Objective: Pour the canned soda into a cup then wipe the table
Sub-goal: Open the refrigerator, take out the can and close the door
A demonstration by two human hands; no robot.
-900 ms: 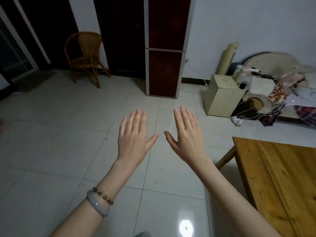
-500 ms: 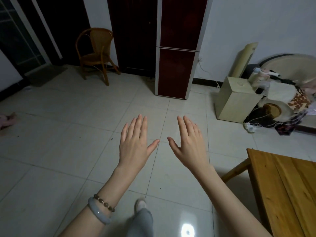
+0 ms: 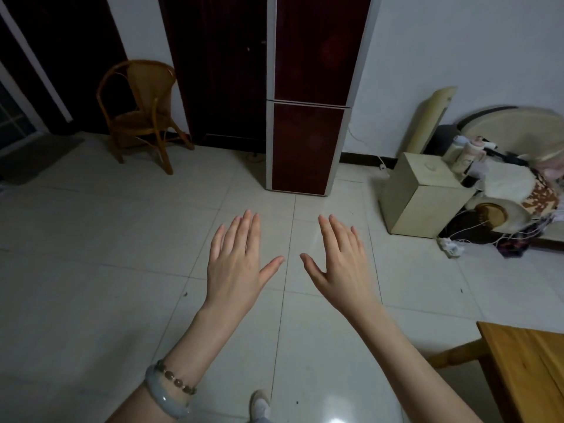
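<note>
My left hand (image 3: 236, 261) and my right hand (image 3: 338, 262) are stretched out in front of me over the tiled floor, backs up, fingers straight and spread, holding nothing. A corner of the wooden table (image 3: 528, 364) shows at the lower right, to the right of my right forearm. No soda can, cup or cloth is in view.
A dark red refrigerator (image 3: 308, 117) stands against the far wall straight ahead. A rattan chair (image 3: 140, 111) sits at the back left. A beige box (image 3: 421, 193) and a pile of household items (image 3: 512, 190) lie at the right, with a power strip (image 3: 450, 244) on the floor.
The view has swung to the left and moved forward: the table has slid toward the lower right corner and the refrigerator looks nearer. Both hands keep the same open pose.
</note>
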